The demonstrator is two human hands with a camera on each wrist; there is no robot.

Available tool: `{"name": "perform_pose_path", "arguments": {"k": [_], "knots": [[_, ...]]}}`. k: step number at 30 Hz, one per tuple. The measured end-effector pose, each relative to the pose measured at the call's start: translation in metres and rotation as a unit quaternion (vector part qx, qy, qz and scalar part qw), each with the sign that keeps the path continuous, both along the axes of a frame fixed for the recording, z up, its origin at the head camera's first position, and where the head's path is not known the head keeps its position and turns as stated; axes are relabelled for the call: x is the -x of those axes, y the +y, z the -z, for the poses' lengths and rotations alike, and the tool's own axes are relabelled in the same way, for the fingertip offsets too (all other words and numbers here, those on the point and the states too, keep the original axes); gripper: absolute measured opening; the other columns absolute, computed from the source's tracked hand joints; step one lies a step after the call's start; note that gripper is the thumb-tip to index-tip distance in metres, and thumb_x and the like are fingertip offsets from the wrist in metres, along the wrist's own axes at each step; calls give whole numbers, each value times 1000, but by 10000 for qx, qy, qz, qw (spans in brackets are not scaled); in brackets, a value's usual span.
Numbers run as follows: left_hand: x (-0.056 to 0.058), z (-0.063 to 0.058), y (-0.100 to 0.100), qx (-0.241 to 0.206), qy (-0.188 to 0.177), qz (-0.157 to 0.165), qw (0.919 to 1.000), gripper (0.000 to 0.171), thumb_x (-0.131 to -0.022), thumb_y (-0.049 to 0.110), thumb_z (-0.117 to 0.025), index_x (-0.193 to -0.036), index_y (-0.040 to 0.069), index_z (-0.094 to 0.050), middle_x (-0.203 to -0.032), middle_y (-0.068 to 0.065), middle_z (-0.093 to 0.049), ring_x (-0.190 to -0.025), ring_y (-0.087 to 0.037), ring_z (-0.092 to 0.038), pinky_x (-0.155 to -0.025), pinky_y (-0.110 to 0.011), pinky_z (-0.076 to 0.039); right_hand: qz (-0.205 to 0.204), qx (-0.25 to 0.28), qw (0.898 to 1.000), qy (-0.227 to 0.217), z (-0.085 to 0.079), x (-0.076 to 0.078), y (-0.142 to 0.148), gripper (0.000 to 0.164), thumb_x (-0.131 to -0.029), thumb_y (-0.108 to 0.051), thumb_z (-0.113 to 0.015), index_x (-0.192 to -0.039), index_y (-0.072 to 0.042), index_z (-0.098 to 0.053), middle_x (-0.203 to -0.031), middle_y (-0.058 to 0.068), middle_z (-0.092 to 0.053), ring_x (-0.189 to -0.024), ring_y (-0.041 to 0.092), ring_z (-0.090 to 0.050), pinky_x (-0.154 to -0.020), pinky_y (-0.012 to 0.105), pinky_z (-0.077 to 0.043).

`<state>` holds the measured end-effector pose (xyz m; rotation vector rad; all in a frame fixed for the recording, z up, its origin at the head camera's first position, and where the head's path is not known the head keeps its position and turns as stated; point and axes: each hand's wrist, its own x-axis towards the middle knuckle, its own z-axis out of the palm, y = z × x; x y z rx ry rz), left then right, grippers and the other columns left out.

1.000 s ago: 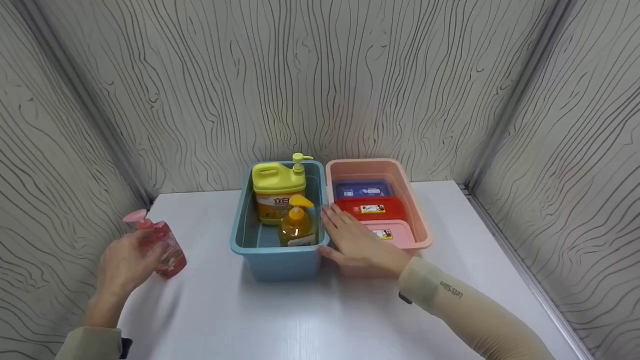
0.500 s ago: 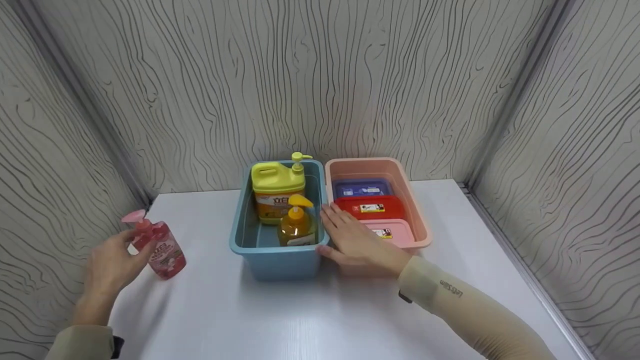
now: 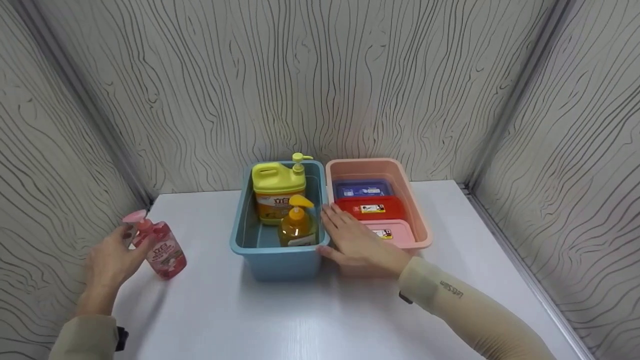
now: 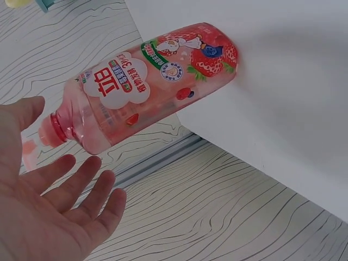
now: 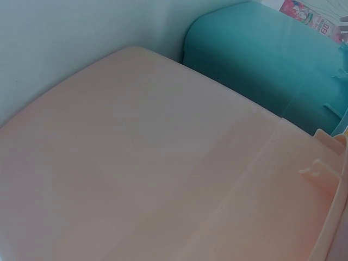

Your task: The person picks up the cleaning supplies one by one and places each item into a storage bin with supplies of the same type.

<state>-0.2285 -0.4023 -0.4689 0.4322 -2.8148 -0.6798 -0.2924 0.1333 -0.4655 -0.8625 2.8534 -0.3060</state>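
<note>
A pink pump bottle (image 3: 166, 255) with a strawberry label stands on the white table at the left. My left hand (image 3: 111, 260) is beside its upper part, thumb and fingers spread on either side of the neck; the left wrist view shows a gap between the fingers and the bottle (image 4: 157, 87). My right hand (image 3: 357, 239) lies with straight fingers over the adjoining rims of the blue bin (image 3: 282, 262) and the pink bin (image 3: 422, 235). Only the outer walls of the pink bin (image 5: 163, 157) and blue bin (image 5: 255, 54) fill most of the right wrist view.
Inside the blue bin are a yellow-capped jug (image 3: 278, 192) with a pump and an amber pump bottle (image 3: 296, 227). Blue (image 3: 364, 189), red (image 3: 370, 208) and pink (image 3: 397, 230) lidded boxes lie in the pink bin. Patterned panels (image 3: 310, 90) enclose the back and sides.
My left hand has loosened from the pink pump bottle and drawn back to the left, uncovering its label. The bottle has stayed in place. My right hand has not moved.
</note>
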Motion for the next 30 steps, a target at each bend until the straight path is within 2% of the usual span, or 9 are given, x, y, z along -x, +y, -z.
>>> {"name": "perform_pose_path", "arguments": {"k": [5, 10, 14, 15, 17, 21, 23, 27, 30], "knots": [[6, 1, 1, -299, 24, -12, 9996, 85, -109, 62, -62, -162, -4, -49, -157, -38, -59, -125, -54, -63, -95, -65, -54, 8, 7, 10000, -20, 2, 2, -1, 107, -103, -88, -38, -182, -26, -3, -192, -8, 3, -181, 27, 1, -146, 57, -14], [12, 3, 2, -554, 234, -27, 9982, 76, -109, 59, -64, -151, -4, -58, -151, -36, -64, -121, -48, -66, -83, -44, -53, 24, 27, 10000, -61, 2, 2, -1, 107, -103, -88, -39, -183, -24, -4, -193, -7, 3, -181, 27, 1, -146, 58, -14], [15, 7, 5, -705, 668, -71, 9952, 58, -107, 51, -69, -134, 0, -68, -139, -32, -73, -108, -39, -69, -74, -30, -47, -14, 92, 9999, -38, 3, 3, -1, 107, -104, -87, -40, -183, -23, -7, -193, -6, 1, -181, 28, 0, -146, 60, -15], [16, 8, 5, -735, 767, -84, 9943, 54, -106, 49, -70, -131, 1, -70, -136, -31, -75, -106, -37, -69, -72, -28, -46, -9, 136, 9999, -55, 3, 3, -1, 107, -104, -86, -42, -183, -23, -7, -193, -6, 0, -181, 29, 0, -144, 65, -15], [16, 9, 6, -775, 941, -129, 9925, 49, -105, 47, -72, -126, 3, -72, -132, -29, -77, -104, -34, -69, -72, -26, -45, -8, 160, 9999, -60, 4, 4, -1, 106, -104, -86, -41, -183, -23, -8, -193, -6, 0, -181, 29, -1, -144, 66, -15], [18, 12, 8, -919, 949, -217, 9910, 51, -106, 47, -71, -129, 2, -71, -134, -30, -76, -110, -37, -71, -76, -27, -46, 37, 150, 9999, -65, 4, 2, 0, 104, -105, -84, -44, -183, -25, -6, -192, -9, 2, -181, 28, -1, -144, 65, -15], [19, 12, 8, -1057, 857, -254, 9904, 53, -108, 48, -70, -132, 1, -69, -137, -31, -74, -116, -39, -70, -78, -28, -46, 54, 93, 9999, -22, 3, 0, 1, 104, -105, -85, -43, -183, -28, -5, -192, -12, 4, -181, 27, 0, -146, 59, -15], [20, 13, 9, -1266, 756, -303, 9886, 56, -108, 48, -71, -136, 0, -67, -142, -32, -72, -125, -43, -70, -77, -15, -43, 105, 35, 9999, 1, 2, -2, 2, 105, -102, -90, -39, -182, -33, -2, -191, -16, 6, -181, 27, 0, -146, 58, -15], [21, 15, 10, -1309, 907, -370, 9865, 54, -108, 45, -72, -138, 0, -69, -141, -30, -74, -123, -41, -71, -72, -8, -39, 132, 62, 9999, -20, 2, -3, 2, 105, -101, -91, -38, -182, -34, -1, -191, -16, 6, -181, 27, 0, -146, 58, -15]]}}
